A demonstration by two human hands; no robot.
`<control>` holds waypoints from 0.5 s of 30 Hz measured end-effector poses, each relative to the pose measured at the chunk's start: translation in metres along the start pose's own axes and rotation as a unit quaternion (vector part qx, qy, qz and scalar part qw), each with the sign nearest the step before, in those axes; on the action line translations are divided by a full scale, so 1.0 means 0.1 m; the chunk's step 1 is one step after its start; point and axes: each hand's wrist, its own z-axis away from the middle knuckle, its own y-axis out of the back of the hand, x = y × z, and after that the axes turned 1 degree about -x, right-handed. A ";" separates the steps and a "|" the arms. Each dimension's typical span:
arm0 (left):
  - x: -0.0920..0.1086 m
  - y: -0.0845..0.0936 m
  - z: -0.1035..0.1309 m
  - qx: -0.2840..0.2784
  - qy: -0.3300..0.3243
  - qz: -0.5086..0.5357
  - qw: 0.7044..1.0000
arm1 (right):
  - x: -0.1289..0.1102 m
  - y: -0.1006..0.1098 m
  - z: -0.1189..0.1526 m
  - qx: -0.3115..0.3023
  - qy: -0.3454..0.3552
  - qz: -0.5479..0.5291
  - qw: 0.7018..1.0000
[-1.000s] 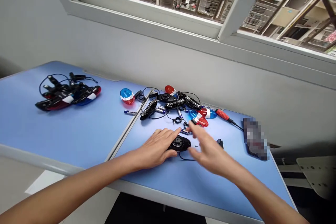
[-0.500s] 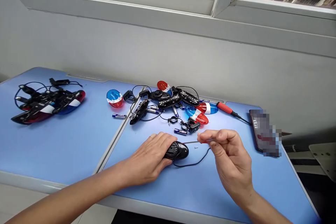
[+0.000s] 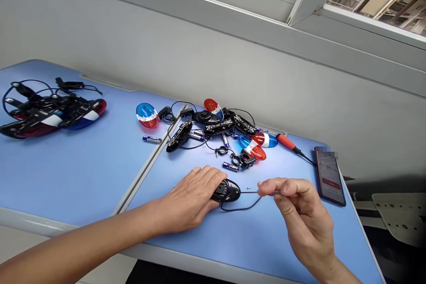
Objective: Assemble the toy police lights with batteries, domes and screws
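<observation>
Under my left hand (image 3: 199,193) a black oval bicycle siren-light base (image 3: 229,191) is held down on the blue table, my fingers wrapped over its left end. A thin black cable (image 3: 241,208) loops from its near side towards the right. My right hand (image 3: 299,208) pinches a thin screwdriver (image 3: 249,192), whose metal shaft points left with its tip at the base's right end. Its handle is mostly hidden by my fingers. Just above the shaft lies a small screw (image 3: 248,188). Beyond it rest a AA battery (image 3: 230,167) and a black clamp (image 3: 246,159).
Black bases (image 3: 219,127), cables and red-blue lenses (image 3: 147,115) lie in a heap at the back. Assembled siren lights (image 3: 53,111) sit on the left table. A red-handled soldering iron (image 3: 286,142) and a phone showing a timer (image 3: 329,175) are at right.
The screwdriver's tip has shifted from the upper side of the base to its right end, my right hand moving slightly right and down. My left hand still holds the base. The view has tilted.
</observation>
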 end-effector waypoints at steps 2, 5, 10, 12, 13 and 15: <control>0.00 -0.01 0.00 0.002 -0.001 -0.001 1.000 | 0.02 0.00 0.00 -0.002 -0.002 0.005 1.000; -0.01 -0.01 0.00 0.001 -0.001 -0.002 1.000 | 0.03 0.00 0.01 -0.004 -0.006 0.012 1.000; -0.01 -0.02 0.00 0.003 0.001 -0.004 1.000 | 0.02 0.00 0.01 -0.012 -0.006 0.020 1.000; -0.01 -0.02 0.00 0.002 0.002 -0.003 1.000 | 0.02 0.00 0.00 -0.014 -0.006 0.022 1.000; -0.01 -0.02 0.00 0.000 0.002 -0.003 1.000 | 0.02 0.00 0.01 -0.016 -0.008 0.022 1.000; -0.01 -0.01 -0.01 -0.002 0.003 -0.004 1.000 | 0.02 0.01 0.01 -0.021 -0.011 0.025 0.999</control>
